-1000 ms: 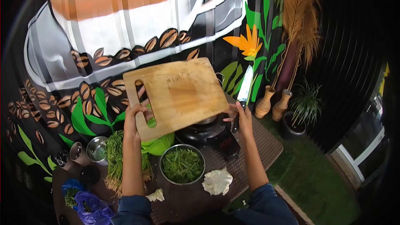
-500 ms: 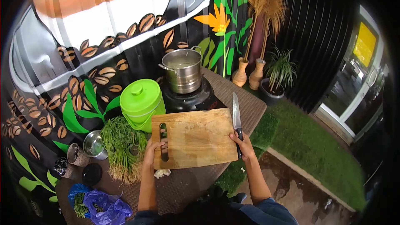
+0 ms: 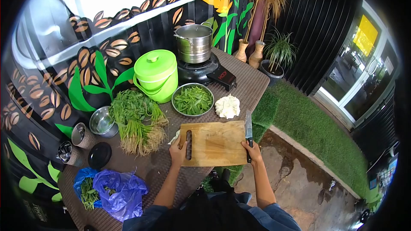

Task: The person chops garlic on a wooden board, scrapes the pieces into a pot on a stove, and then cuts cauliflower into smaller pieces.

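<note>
A wooden cutting board (image 3: 218, 143) with a slotted handle at its left end is held level over the table's front edge. My left hand (image 3: 178, 152) grips that end, its fingers near the slot. At the right edge my right hand (image 3: 253, 150) is closed on both the board and a black-handled knife (image 3: 249, 125), whose blade points away from me. Just beyond the board are a metal bowl of cut green leaves (image 3: 193, 99) and a crumpled white lump (image 3: 227, 106). A bunch of rooted greens (image 3: 138, 122) lies to the left.
A lidded green bucket (image 3: 156, 77) stands behind the bowl. Farther back, a steel pot (image 3: 193, 45) sits on a black cooker (image 3: 199, 72). On the left are a metal bowl (image 3: 102, 122), cups (image 3: 82, 135), a black lid (image 3: 99, 155) and purple plastic bags (image 3: 120, 192).
Both hands have brought the board lower and closer to me, with the knife still in the right hand. The bowl of leaves and the white lump have come into view behind it.
</note>
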{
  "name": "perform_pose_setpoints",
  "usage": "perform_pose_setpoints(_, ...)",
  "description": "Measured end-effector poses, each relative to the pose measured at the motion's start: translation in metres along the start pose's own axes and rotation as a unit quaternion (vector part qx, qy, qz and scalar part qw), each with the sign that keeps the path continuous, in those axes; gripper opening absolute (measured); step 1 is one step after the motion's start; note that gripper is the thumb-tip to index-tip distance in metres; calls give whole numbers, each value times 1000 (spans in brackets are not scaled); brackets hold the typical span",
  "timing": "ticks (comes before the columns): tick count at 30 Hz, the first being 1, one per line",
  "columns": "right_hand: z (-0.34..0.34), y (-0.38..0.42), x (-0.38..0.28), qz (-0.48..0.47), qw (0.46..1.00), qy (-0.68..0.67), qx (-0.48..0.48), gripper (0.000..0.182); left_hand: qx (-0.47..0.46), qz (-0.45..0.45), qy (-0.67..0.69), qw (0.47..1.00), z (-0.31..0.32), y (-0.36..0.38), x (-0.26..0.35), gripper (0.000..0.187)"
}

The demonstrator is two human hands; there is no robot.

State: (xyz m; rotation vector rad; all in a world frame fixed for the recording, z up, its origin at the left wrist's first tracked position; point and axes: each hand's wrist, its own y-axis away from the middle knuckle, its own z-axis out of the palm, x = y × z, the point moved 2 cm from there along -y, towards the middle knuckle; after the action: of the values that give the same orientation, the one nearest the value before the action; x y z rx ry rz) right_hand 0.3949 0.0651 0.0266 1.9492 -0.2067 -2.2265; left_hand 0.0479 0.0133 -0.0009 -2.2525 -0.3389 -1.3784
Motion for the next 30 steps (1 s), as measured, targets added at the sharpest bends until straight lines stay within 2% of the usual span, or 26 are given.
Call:
perform_pose_setpoints(1, -1, 3, 3, 0, 1000, 1, -1, 28, -15, 23, -88, 996, -2, 0, 1, 43)
perform_pose_setpoints(2, -2, 5, 6, -3, 1000, -18, 2, 27, -20, 5, -61, 998, -2, -2, 0, 34)
perform_pose_setpoints(3, -2, 8, 6, -6, 999, -38, 4, 26, -18, 5, -61, 998, -5, -5, -4, 34)
perform_pose_setpoints(5, -8, 13, 8, 0, 999, -48, -3, 25, -39, 50, -140, 988, -9, -14, -12, 27)
perform_pose_setpoints(7, -16, 13, 10, -17, 998, -52, 7, 24, -48, 57, -146, 986, -9, -19, -8, 33)
perform_pose_setpoints(10, -30, 20, 10, -29, 998, -50, 27, 23, -50, 64, -164, 983, -3, -16, -3, 54)
perform_pose_setpoints(14, -41, 24, 22, -25, 997, -48, 50, 22, -39, 43, -127, 990, -4, -22, -16, 53)
perform_pose_setpoints(16, -41, 21, 32, -18, 997, -39, 59, 22, 51, -9, -69, 996, -8, -22, -18, 52)
perform_pose_setpoints(17, -38, 18, 37, -17, 998, -21, 59, 22, 48, -7, -68, 997, -6, -22, -18, 52)
perform_pose_setpoints(19, -21, 20, 40, -14, 998, -5, 60, 23, 133, 43, 6, 990, -15, -19, -2, 49)
perform_pose_setpoints(20, -8, 20, 40, -11, 999, -5, 53, 24, 138, 83, 11, 987, -15, -16, 8, 48)
perform_pose_setpoints(21, 4, 20, 39, -9, 999, -4, 45, 24, 106, 70, 39, 991, -14, -9, 21, 46)
perform_pose_setpoints(23, 24, 12, 44, -16, 999, 25, 40, 26, -13, -1, 41, 999, -10, 2, 34, 45)
perform_pose_setpoints(24, 34, 8, 46, -19, 999, 40, 32, 26, -29, 65, 53, 996, -1, 4, 30, 46)
perform_pose_setpoints(25, 43, 4, 52, -21, 998, 55, 23, 25, -30, 63, 51, 996, 3, 8, 30, 46)
perform_pose_setpoints(27, 59, -1, 60, -51, 994, 99, 20, 25, -79, 143, 47, 985, 9, 16, 33, 47)
perform_pose_setpoints(29, 68, -11, 75, -96, 982, 160, 32, 24, -84, 157, 15, 984, 15, 18, 31, 46)
perform_pose_setpoints(30, 70, -11, 75, -113, 963, 242, 37, 23, -81, 158, 8, 984, 18, 18, 30, 46)
